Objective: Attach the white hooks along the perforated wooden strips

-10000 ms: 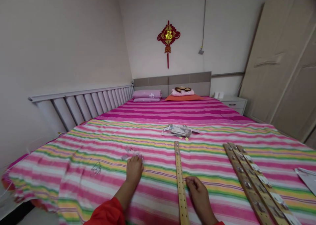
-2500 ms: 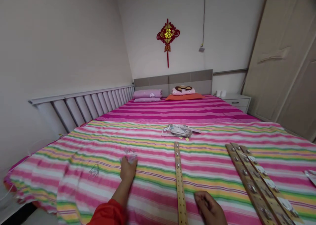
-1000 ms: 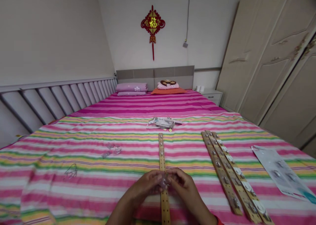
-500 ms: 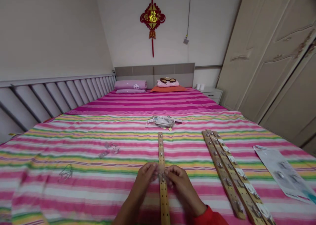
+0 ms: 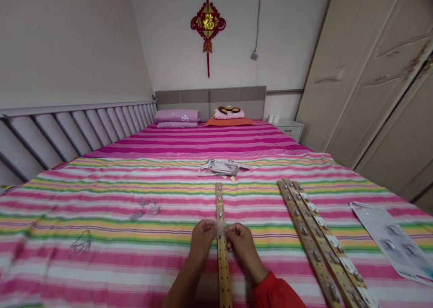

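Both hands pinched shut, left hand (image 5: 202, 236) and right hand (image 5: 237, 237) holding small clear piece (image 5: 220, 227) over wooden strip (image 5: 223, 258)

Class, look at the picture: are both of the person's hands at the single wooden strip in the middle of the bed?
Yes, the left hand and right hand meet over the wooden strip.

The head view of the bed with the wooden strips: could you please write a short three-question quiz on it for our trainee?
1. True or false: both hands, left hand and right hand, meet over the single wooden strip.
2. Which lies right of that strip? A) a pillow B) the bundle of fitted strips C) a lamp
3. What small thing do the fingertips pinch between them?

Key: 1 true. 2 B. 3 a small clear piece, too small to identify further.
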### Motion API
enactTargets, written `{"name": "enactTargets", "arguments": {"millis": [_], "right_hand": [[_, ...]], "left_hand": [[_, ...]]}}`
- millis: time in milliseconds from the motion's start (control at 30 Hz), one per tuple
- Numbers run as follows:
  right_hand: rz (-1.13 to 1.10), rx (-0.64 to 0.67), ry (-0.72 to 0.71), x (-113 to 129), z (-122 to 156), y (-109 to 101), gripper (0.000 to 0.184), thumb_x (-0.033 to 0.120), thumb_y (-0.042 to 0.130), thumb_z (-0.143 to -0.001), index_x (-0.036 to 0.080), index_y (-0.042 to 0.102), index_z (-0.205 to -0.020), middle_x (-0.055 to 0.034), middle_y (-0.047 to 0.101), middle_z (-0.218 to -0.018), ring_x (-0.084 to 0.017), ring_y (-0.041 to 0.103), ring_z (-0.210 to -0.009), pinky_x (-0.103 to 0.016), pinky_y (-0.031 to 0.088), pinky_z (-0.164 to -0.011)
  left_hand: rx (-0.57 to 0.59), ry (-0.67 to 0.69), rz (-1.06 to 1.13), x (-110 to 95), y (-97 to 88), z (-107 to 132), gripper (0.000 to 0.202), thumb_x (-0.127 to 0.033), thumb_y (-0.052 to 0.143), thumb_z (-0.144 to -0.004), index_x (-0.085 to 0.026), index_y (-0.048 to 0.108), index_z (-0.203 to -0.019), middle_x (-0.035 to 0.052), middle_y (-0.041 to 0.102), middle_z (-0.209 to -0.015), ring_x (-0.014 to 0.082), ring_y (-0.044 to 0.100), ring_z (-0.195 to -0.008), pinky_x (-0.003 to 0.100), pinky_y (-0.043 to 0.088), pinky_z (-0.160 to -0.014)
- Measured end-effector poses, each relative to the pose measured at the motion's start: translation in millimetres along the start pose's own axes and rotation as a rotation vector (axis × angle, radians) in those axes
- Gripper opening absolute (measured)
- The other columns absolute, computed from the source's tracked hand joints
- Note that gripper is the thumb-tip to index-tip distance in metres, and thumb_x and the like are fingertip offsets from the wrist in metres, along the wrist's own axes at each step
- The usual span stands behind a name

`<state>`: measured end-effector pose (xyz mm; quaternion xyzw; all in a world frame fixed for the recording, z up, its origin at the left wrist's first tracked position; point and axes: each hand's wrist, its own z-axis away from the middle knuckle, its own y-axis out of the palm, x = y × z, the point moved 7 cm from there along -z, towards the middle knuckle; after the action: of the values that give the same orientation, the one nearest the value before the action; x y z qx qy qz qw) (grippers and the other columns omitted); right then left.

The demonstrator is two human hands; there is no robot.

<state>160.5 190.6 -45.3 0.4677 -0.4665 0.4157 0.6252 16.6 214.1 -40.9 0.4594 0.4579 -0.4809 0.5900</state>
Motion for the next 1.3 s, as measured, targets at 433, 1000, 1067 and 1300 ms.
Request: {"name": "enactTargets", "arguments": {"millis": [433, 1000, 1067, 1300], "right_hand": [[0.123, -0.035, -0.094, -8.2, -13.7, -2.6, 0.022, 0.035, 0.061, -0.061, 0.022, 0.047, -0.050, 0.0084, 0.042, -0.034, -0.009, 0.037, -0.033, -0.022, 0.027, -0.038], [0.158, -0.061, -0.122, -12.1, -13.5, -7.0, 0.025, 0.036, 0.061, -0.062, 0.023, 0.044, -0.049, 0.0077, 0.042, -0.036, -0.010, 0.038, -0.037, -0.024, 0.029, -0.041], [0.137, -0.049, -0.089, -15.0, -14.1, -6.7, 0.025, 0.037, 0.062, -0.061, 0.023, 0.045, -0.049, 0.0082, 0.042, -0.035, -0.009, 0.036, -0.034, -0.023, 0.028, -0.039], [0.059, -0.010, -0.026, -21.3, -14.7, -5.2, 0.024, 0.041, 0.068, -0.057, 0.019, 0.057, -0.060, 0.0086, 0.044, -0.038, -0.007, 0.034, -0.031, -0.021, 0.023, -0.035]], "left_hand": [[-0.006, -0.002, -0.143, 8.5, 2.2, -13.8, 0.011, -0.020, 0.064, -0.056, -0.016, 0.060, -0.065, -0.0025, 0.058, -0.053, 0.0123, 0.055, -0.051, 0.023, 0.042, -0.050], [-0.010, -0.048, -0.192, 16.6, 1.3, -16.5, 0.011, -0.017, 0.065, -0.060, -0.015, 0.060, -0.069, -0.0022, 0.060, -0.057, 0.0116, 0.056, -0.053, 0.021, 0.044, -0.050], [-0.031, -0.071, -0.196, 16.3, 0.3, -15.4, 0.010, -0.016, 0.065, -0.060, -0.015, 0.060, -0.069, -0.0028, 0.058, -0.057, 0.0116, 0.056, -0.053, 0.021, 0.042, -0.048], [-0.094, -0.071, -0.226, 14.4, 2.0, -10.8, 0.008, -0.012, 0.062, -0.061, -0.016, 0.057, -0.066, -0.0036, 0.055, -0.055, 0.0107, 0.054, -0.051, 0.020, 0.040, -0.046]]}}
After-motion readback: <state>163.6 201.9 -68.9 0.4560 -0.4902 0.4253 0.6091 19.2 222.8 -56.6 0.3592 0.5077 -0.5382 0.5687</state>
